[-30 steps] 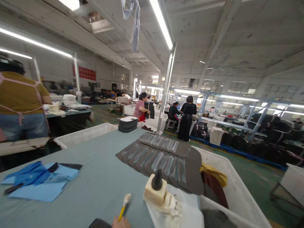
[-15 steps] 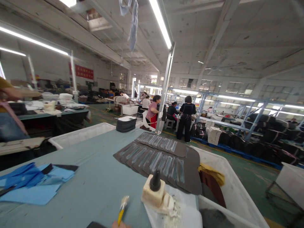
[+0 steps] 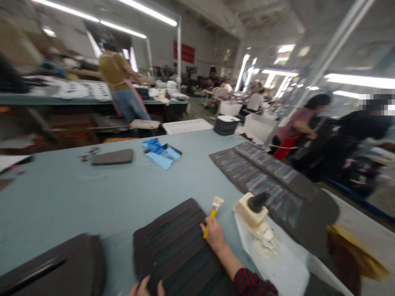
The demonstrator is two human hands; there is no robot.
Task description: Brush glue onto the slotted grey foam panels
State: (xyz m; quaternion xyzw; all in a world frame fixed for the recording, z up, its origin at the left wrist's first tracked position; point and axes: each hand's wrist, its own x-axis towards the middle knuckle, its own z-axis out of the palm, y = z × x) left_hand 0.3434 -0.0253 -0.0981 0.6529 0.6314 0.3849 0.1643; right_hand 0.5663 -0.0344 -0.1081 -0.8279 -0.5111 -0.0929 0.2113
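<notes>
My right hand (image 3: 215, 235) is closed around the yellow handle of a paintbrush (image 3: 212, 213), whose pale bristles point up and away. That hand lies over the right edge of a stack of dark grey panels (image 3: 175, 242) with long parallel strips. At the bottom edge my left hand (image 3: 146, 287) shows only its fingers, spread apart against the near edge of the same stack. To the right of the brush, a cream glue bottle (image 3: 251, 210) with a black nozzle (image 3: 258, 202) lies tilted on a white sheet (image 3: 277, 263), crusted with dried glue.
Overlapping dark panels (image 3: 265, 181) with shiny streaks lie at the right. Another dark panel pile (image 3: 61, 267) sits at lower left. Blue cloth scraps (image 3: 163, 156), a dark block (image 3: 112, 157) and a round stack (image 3: 226, 125) are farther back. Co-workers stand beyond the table (image 3: 108, 193).
My view has swung left and down. The panel stack and both hands now show, with the brush over the stack's right edge; before, only the brush and a few fingers were visible.
</notes>
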